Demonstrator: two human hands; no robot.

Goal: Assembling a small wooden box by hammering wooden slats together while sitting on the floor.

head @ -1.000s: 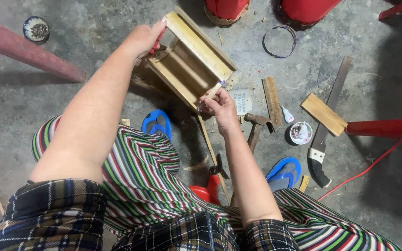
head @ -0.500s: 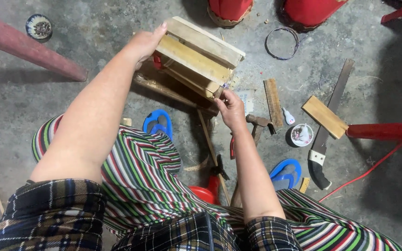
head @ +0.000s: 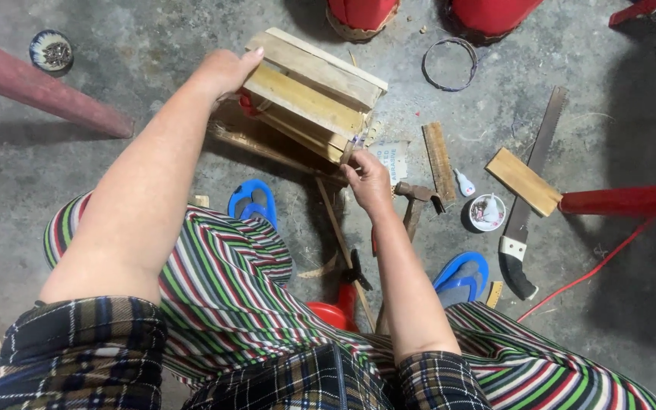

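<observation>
At centre far, above the concrete floor (head: 115, 167), the wooden slat frame (head: 309, 95) is held tilted: left hand (head: 225, 72) gripping its left end, right hand (head: 366, 178) pinching its near right corner. With so light a pinch, the frame may slip onto the hammer (head: 413, 199) below. Right of it, a small white tub (head: 487, 212) holds what look like nails; far left, a shallow round tin (head: 51, 51) holds dark bits.

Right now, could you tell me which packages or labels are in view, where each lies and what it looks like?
Printed paper sheet: floor, right of the right hand; pale rectangle, dark print.
Small bottle: floor beside the wood strip; white, tapered.
Round tub: left of the saw; white, open.
Round tin: upper left; dark rim.
</observation>
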